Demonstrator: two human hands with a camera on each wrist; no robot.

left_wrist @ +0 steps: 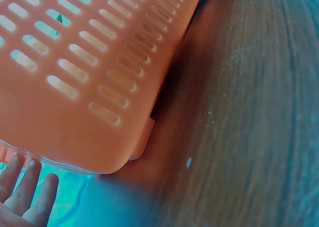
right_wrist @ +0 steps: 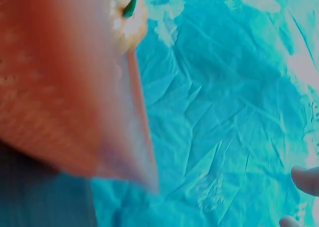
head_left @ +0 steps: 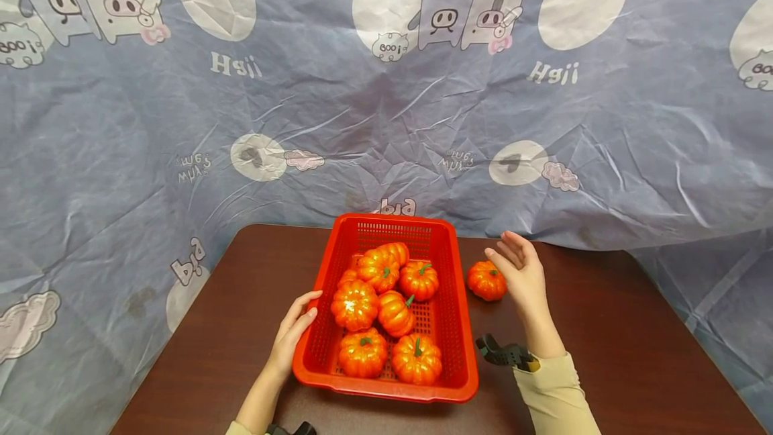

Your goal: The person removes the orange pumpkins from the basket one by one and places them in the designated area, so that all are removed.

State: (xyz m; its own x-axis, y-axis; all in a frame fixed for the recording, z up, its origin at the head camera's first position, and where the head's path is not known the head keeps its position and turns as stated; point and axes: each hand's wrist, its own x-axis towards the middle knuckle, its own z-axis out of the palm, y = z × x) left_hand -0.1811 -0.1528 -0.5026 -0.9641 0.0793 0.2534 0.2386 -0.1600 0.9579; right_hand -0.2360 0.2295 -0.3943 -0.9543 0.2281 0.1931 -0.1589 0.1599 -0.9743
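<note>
A red plastic basket (head_left: 467, 354) with slotted walls stands on the table, holding several shiny orange pumpkins (head_left: 417, 358) with green stems. My left hand (head_left: 288, 337) is at the basket's left side, its fingers fairly straight along the rim. In the left wrist view three of its fingertips (left_wrist: 47, 183) show beside the basket's corner. One more pumpkin (head_left: 485, 280) sits on the table just right of the basket. Beside it, my right hand (head_left: 524, 272) is raised with fingers extended and nothing in its grasp. Only two fingertips (right_wrist: 305, 179) of it appear in the right wrist view.
The dark brown wooden table (head_left: 610, 341) extends to both sides of the basket. Behind it hangs a creased blue-grey cloth (head_left: 386, 119) with cartoon prints, meeting the table's far edge. A dark strap device (head_left: 507, 354) is worn on the right wrist.
</note>
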